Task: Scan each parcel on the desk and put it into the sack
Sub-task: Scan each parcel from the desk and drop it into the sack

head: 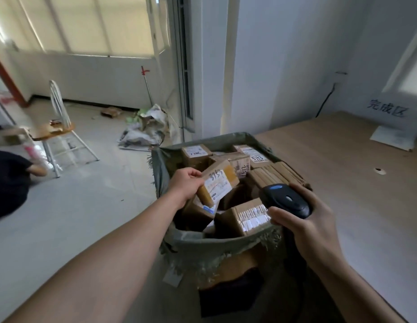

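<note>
A green woven sack (214, 248) stands open on the floor beside the desk, filled with several brown cardboard parcels. My left hand (186, 184) grips one parcel (218, 183), a small box with a white label and "3157" written by hand, tilted over the sack's mouth and touching the boxes below. My right hand (305, 220) holds a black barcode scanner (285, 200) above the sack's right rim. Another taped box (247, 216) lies just under the scanner.
The wooden desk (342, 164) stretches to the right, with a sheet of paper (392, 141) by the wall. On the floor to the left stand a white chair (60, 127) and a heap of crumpled packaging (146, 129). A seated person (9, 183) is at the far left.
</note>
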`<state>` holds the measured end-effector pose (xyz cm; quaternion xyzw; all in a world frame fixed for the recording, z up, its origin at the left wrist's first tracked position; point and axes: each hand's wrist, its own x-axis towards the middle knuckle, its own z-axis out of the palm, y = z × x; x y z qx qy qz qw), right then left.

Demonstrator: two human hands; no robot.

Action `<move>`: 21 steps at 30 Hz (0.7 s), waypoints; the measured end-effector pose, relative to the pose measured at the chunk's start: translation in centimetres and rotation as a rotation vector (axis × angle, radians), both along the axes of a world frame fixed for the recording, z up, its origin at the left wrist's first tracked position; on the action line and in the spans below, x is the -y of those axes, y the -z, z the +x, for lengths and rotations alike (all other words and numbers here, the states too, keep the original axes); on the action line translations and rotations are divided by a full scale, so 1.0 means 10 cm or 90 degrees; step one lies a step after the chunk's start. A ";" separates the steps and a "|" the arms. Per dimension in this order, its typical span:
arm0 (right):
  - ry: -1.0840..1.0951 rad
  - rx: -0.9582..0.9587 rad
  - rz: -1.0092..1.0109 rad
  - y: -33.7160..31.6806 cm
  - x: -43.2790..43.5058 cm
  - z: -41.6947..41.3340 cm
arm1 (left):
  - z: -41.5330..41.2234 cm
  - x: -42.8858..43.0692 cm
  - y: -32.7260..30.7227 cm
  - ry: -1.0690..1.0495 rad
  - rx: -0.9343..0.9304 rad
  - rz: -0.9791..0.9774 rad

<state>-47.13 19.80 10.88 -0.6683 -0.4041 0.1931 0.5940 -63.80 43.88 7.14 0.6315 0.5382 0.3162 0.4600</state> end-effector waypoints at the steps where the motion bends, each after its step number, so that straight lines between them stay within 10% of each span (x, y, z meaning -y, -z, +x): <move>1: 0.005 -0.003 -0.006 0.01 0.00 0.03 | 0.07 -0.01 0.02 0.013 -0.019 0.014; 21: 0.090 -0.055 -0.016 0.12 0.38 0.43 | 1.05 0.07 0.22 0.215 -0.400 0.205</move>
